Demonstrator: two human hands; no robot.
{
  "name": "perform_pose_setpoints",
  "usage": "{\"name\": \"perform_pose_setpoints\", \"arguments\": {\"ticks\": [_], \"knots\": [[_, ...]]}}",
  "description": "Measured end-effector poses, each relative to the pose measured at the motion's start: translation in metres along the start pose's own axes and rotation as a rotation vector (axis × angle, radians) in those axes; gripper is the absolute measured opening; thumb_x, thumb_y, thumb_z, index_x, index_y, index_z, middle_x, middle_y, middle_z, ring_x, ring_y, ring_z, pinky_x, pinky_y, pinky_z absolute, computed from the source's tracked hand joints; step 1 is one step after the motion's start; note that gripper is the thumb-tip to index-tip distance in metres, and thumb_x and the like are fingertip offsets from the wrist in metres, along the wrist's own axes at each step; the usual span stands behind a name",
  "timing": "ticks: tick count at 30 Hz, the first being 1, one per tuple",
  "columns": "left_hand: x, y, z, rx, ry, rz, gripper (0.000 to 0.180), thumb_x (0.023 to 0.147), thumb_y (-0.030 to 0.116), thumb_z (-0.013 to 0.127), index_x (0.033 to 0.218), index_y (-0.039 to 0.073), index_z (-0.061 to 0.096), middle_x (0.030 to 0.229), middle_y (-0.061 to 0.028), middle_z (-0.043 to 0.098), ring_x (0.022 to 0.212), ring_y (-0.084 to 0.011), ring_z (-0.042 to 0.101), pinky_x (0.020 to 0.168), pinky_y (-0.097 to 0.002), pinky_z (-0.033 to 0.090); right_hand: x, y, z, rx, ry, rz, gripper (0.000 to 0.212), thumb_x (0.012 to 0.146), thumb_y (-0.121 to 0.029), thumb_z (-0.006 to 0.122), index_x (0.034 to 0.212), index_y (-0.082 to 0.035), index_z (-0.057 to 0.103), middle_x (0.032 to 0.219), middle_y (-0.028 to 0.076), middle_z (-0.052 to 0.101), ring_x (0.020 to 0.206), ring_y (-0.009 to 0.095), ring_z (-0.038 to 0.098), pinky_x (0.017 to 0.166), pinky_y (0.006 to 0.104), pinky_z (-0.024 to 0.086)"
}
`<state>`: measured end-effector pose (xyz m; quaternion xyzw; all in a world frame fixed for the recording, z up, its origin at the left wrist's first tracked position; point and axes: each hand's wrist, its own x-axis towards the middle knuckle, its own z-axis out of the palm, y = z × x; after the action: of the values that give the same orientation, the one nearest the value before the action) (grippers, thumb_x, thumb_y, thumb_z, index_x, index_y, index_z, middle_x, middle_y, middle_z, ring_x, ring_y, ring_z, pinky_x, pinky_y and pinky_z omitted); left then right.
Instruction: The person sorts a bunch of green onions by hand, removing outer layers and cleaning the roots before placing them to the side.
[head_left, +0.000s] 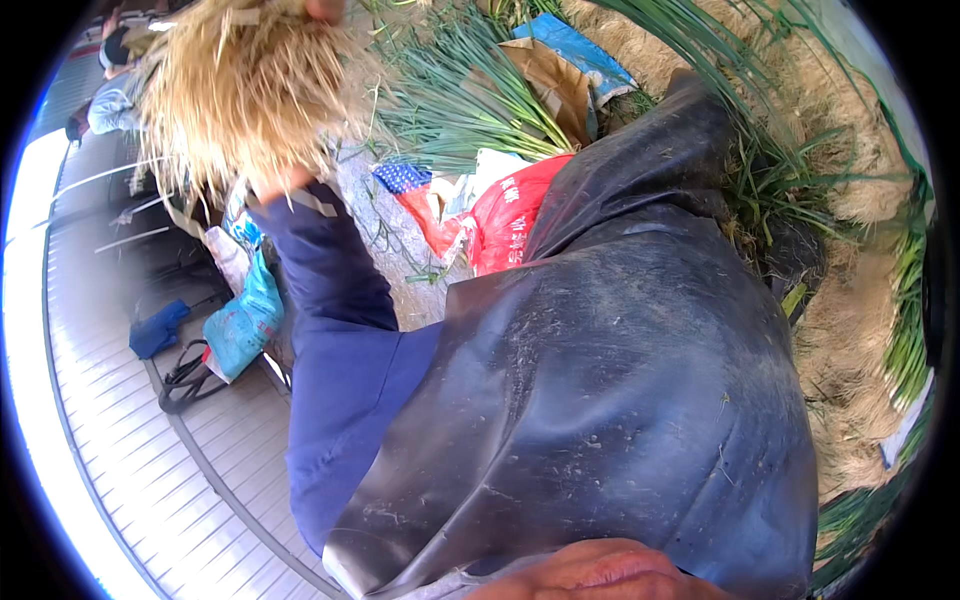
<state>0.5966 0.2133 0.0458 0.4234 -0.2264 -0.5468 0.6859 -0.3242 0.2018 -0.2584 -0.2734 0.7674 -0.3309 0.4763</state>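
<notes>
A thick bunch of pale, straw-coloured roots [250, 85] is held up at the upper left. Its far side and anything it is joined to are out of sight. My left hand [280, 186], at the end of a dark blue sleeve, is closed on the lower edge of the bunch, and most of its fingers are hidden by the roots. A bit of a finger shows above the bunch at the top edge; whose it is I cannot tell. My right arm and hand do not appear. Near the bunch lies a spread heap of long green onions [470, 100].
A dark apron [610, 340] covers my body and lap. Beside it lie a red printed bag [515, 215] and a blue sheet [575, 55]. Stacked onion bundles with pale roots [850, 290] line the right. A turquoise bag [245, 320] is at left; a person [110, 100] is farther off.
</notes>
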Motion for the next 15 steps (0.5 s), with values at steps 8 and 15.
{"name": "perform_pose_setpoints", "arguments": {"ticks": [8,15], "knots": [[0.083,-0.040,-0.060,-0.006,0.238,0.277,0.048,0.091,0.033,0.049,0.125,0.000,0.048,0.116,-0.0155,0.059,0.107,-0.0296,0.057,0.094,-0.0420,0.046,0.025,0.009,-0.032,-0.204,0.036,0.022,0.024,0.093,-0.026,0.052,0.101,-0.004,0.055,0.079,0.006,0.061,0.068,0.015,0.057,0.053,0.0269,0.046],[0.099,-0.275,0.000,-0.237,0.401,0.195,0.046,0.095,0.035,0.040,0.125,0.002,0.049,0.120,-0.0158,0.057,0.105,-0.0298,0.058,0.091,-0.0431,0.048,0.020,0.025,-0.082,-0.331,0.104,0.084,0.023,0.093,-0.025,0.052,0.100,-0.004,0.055,0.078,0.006,0.061,0.066,0.014,0.057,0.052,0.0266,0.045]]}}
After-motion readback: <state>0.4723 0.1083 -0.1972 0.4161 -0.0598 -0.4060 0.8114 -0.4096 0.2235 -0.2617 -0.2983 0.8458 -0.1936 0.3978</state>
